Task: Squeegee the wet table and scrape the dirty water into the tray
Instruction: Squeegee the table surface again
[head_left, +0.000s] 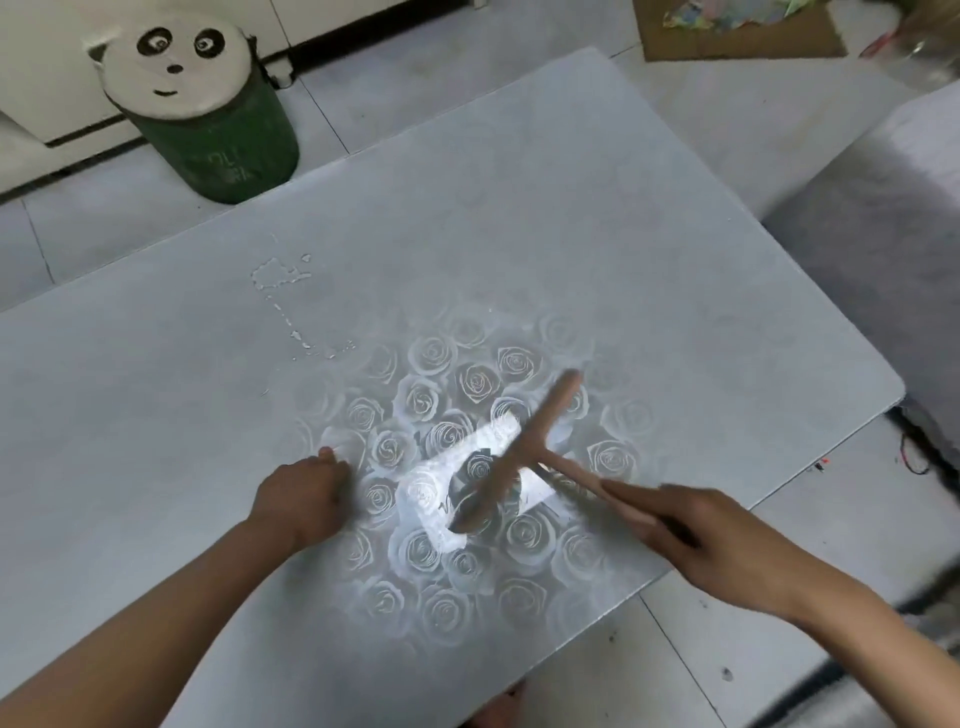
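Note:
A grey table (519, 218) with a white rose pattern fills most of the view. My right hand (722, 545) grips the handle of a pink T-shaped squeegee (519, 452), whose blade lies slanted over the roses, blurred by motion. My left hand (301, 499) rests knuckles-up on the table left of the blade, fingers curled under; whether it holds anything is hidden. A thin trail of water drops (283, 301) lies on the table at the far left of the roses. No tray is in view.
A green stool with a panda-face cushion (208, 109) stands on the tiled floor beyond the table's far left corner. Cardboard with colourful scraps (737, 26) lies at the top right. A grey upholstered seat (893, 208) is to the right.

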